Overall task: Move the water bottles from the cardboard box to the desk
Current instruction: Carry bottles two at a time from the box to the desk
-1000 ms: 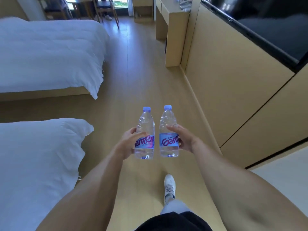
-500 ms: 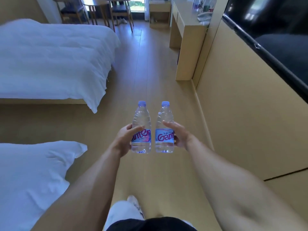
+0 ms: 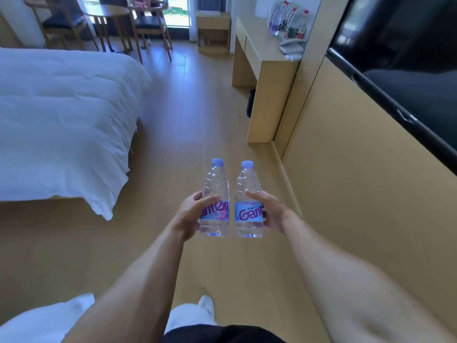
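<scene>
closest in, a white sneaker (image 3: pixel 206 304) steps along the pale wooden plank floor (image 3: pixel 193 115), with both bare forearms stretched out ahead. the left hand (image 3: pixel 189 214) grips a clear plastic water bottle with a pale blue cap and a blue-and-pink label (image 3: pixel 215 201), thumb laid across the front just above the label and fingers curled round its far side, mostly hidden. the right hand (image 3: pixel 268 211) holds a matching second clear bottle (image 3: pixel 248 204) the same way, thumb on the front, fingers wrapped behind. both bottles stand upright, caps up, side by side with a narrow gap between them, carried over the floor at about waist height. the cardboard box is nowhere in view. off to the left lies a bed with a rumpled white duvet (image 3: pixel 61 115); along the right runs a tan wall panel under a black television screen (image 3: pixel 408 70). further ahead and to the right of both hands stands the light wooden desk (image 3: pixel 265 53), its top well beyond the bottles, with a cluster of red-capped bottles (image 3: pixel 288 23) already at its far end. by my reckoning the right hand is the nearer one to that desktop, so its bottle should land first, base down.
</scene>
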Tool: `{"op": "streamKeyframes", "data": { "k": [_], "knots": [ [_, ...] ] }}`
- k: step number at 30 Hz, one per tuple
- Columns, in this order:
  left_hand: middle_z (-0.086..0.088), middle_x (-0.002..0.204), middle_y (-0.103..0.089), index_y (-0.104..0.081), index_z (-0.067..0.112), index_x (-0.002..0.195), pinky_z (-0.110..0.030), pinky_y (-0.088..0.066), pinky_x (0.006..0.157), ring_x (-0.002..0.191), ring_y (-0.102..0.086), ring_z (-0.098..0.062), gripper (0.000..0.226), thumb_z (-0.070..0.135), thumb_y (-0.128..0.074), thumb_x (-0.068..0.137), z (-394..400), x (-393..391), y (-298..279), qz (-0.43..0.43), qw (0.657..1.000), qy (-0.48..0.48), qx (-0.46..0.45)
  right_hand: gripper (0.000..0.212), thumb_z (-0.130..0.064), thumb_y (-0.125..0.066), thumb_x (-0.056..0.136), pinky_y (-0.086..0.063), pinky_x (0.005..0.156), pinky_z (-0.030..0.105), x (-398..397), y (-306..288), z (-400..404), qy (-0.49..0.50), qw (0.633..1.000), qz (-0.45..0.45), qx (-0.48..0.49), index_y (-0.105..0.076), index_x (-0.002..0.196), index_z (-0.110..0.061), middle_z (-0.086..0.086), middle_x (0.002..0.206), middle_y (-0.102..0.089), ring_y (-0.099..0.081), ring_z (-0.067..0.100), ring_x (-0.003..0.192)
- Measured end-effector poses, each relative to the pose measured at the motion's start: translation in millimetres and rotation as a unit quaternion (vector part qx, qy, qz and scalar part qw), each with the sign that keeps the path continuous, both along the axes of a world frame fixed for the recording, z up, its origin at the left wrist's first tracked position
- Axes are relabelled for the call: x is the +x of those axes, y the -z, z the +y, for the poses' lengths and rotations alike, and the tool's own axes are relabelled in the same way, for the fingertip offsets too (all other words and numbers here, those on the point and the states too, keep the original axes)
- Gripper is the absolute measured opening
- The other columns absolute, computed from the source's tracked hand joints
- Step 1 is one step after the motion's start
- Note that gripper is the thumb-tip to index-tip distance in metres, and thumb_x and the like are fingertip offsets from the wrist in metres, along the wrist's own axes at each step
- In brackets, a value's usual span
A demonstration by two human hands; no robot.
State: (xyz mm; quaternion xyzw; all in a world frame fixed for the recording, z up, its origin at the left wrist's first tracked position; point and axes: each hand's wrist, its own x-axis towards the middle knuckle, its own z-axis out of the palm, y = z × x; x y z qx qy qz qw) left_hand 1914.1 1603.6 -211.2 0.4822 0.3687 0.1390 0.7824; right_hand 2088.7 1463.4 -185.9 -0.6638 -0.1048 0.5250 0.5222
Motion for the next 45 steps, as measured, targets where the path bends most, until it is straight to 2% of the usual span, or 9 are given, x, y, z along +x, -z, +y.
{"op": "streamKeyframes", "data": {
  "k": [3, 7, 12, 20, 24, 27, 30, 41, 45],
  "knots": [
    [-0.022, 0.111, -0.073, -0.067, 0.010, 0.118, -0.061, -0.055, 0.091, 0.094, -0.072, -0.035, 0.063, 0.033, -0.087, 0.062, 60.8, 38.7, -6.4, -0.001, 1.000, 0.021, 0.000, 0.050, -0.045, -0.079, 0.078, -0.050, 0.094, 0.063, 34.5, -8.4, 50.9, 0.021, 1.000, -0.001, 0.002, -0.058, 0.116, -0.021, 0.008, 0.095, -0.070, -0.069, 0.029, 0.087],
    [-0.021, 0.109, -0.074, -0.068, 0.011, 0.117, -0.059, -0.057, 0.089, 0.096, -0.073, -0.036, 0.062, 0.033, -0.089, 0.063, 121.4, 86.5, -7.9, -0.002, 0.999, 0.044, -0.008, 0.045, -0.045, -0.077, 0.081, -0.053, 0.092, 0.059, 76.7, -11.1, 101.3, 0.039, 0.999, -0.001, 0.001, -0.058, 0.114, -0.022, 0.006, 0.095, -0.071, -0.071, 0.026, 0.084],
    [-0.021, 0.106, -0.074, -0.067, 0.008, 0.118, -0.058, -0.056, 0.091, 0.093, -0.072, -0.035, 0.065, 0.032, -0.088, 0.061, 187.9, 140.5, -0.8, 0.010, 0.998, 0.061, -0.003, 0.061, -0.046, -0.080, 0.077, -0.053, 0.093, 0.060, 130.1, -0.2, 163.6, 0.047, 0.999, 0.006, -0.017, -0.058, 0.125, -0.016, 0.012, 0.103, -0.071, -0.071, 0.030, 0.093],
    [-0.022, 0.104, -0.074, -0.066, 0.005, 0.119, -0.058, -0.056, 0.091, 0.090, -0.072, -0.034, 0.058, 0.026, -0.084, 0.067, 311.6, 237.3, 2.7, 0.037, 0.999, 0.032, 0.011, 0.057, -0.042, -0.076, 0.081, -0.052, 0.095, 0.059, 239.8, 15.6, 308.6, -0.003, 1.000, 0.013, 0.005, -0.055, 0.127, -0.015, 0.010, 0.100, -0.070, -0.070, 0.027, 0.086],
    [-0.024, 0.109, -0.072, -0.065, 0.004, 0.121, -0.061, -0.053, 0.095, 0.093, -0.070, -0.035, 0.054, 0.020, -0.083, 0.073, 379.6, 287.7, -16.3, 0.051, 0.998, -0.006, 0.023, 0.053, -0.042, -0.074, 0.084, -0.055, 0.091, 0.052, 297.9, 2.1, 392.4, -0.038, 0.999, 0.017, 0.009, -0.057, 0.127, -0.016, 0.006, 0.094, -0.070, -0.069, 0.021, 0.078],
    [-0.025, 0.114, -0.071, -0.065, 0.005, 0.121, -0.061, -0.052, 0.096, 0.096, -0.069, -0.035, 0.040, 0.017, -0.076, 0.085, 426.2, 321.8, -29.5, 0.050, 0.998, -0.031, 0.032, 0.052, -0.043, -0.072, 0.085, -0.056, 0.091, 0.051, 337.3, -6.9, 445.8, -0.056, 0.998, 0.016, 0.011, -0.056, 0.127, -0.018, 0.007, 0.098, -0.069, -0.068, 0.022, 0.084],
    [-0.027, 0.117, -0.069, -0.064, 0.004, 0.123, -0.060, -0.052, 0.097, 0.098, -0.067, -0.035, 0.039, 0.015, -0.074, 0.087, 463.4, 349.9, -36.4, 0.047, 0.997, -0.053, 0.029, 0.051, -0.042, -0.070, 0.087, -0.056, 0.089, 0.049, 366.6, -8.2, 488.5, -0.077, 0.997, 0.022, 0.012, -0.054, 0.130, -0.019, 0.009, 0.103, -0.067, -0.067, 0.024, 0.089],
    [-0.021, 0.108, -0.070, -0.062, 0.003, 0.125, -0.054, -0.055, 0.094, 0.096, -0.067, -0.034, 0.041, 0.014, -0.074, 0.088, 618.4, 463.1, -16.3, 0.048, 0.997, -0.064, 0.011, 0.050, -0.042, -0.072, 0.085, -0.055, 0.092, 0.056, 478.5, 12.6, 637.8, -0.064, 0.998, 0.019, 0.002, -0.058, 0.126, -0.018, 0.010, 0.105, -0.068, -0.068, 0.027, 0.092],
    [-0.023, 0.110, -0.071, -0.063, 0.005, 0.123, -0.057, -0.055, 0.094, 0.095, -0.068, -0.034, 0.041, 0.016, -0.076, 0.086, 698.5, 522.1, -5.2, 0.045, 0.998, -0.040, 0.004, 0.044, -0.043, -0.073, 0.084, -0.059, 0.086, 0.050, 531.6, 18.5, 707.4, -0.038, 0.999, 0.015, -0.007, -0.060, 0.119, -0.021, 0.010, 0.105, -0.069, -0.068, 0.025, 0.090]
  ]
}}
